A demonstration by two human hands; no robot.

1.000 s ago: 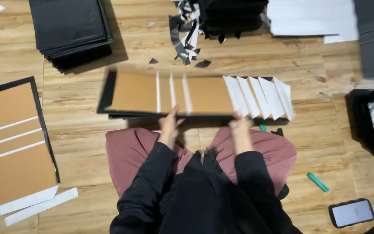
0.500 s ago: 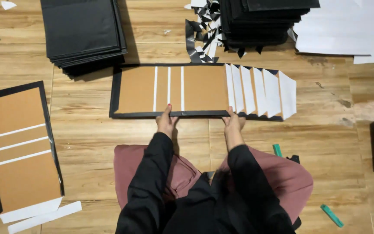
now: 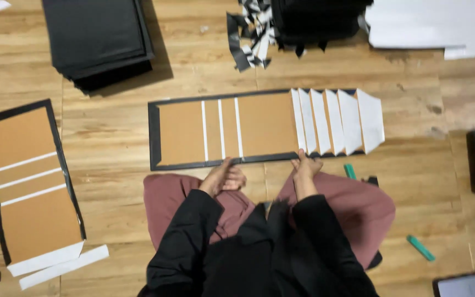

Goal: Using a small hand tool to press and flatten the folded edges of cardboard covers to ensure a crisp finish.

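The left hand point(image 3: 224, 177) rests with fingers curled loosely together, and the right hand point(image 3: 305, 166) with fingers bunched, both on the near black edge of the long brown cardboard panel with white strips point(image 3: 224, 131); it lies flat on the wooden floor point(image 3: 116, 165); bare boards ring it; a stack of black sheets point(image 3: 97, 38) lies beyond.

A long cardboard panel point(image 3: 248, 129) lies flat on the wooden floor point(image 3: 111, 148), its length running left to right just beyond the person's knees. Its face is brown, framed by a black border on the left, top and bottom edges. Three thin white strips cross the brown face near its middle. At the right end, several white paper flaps overlap like a fan, reaching past the black edge. The panel's near edge lies at the fingertips of both hands.
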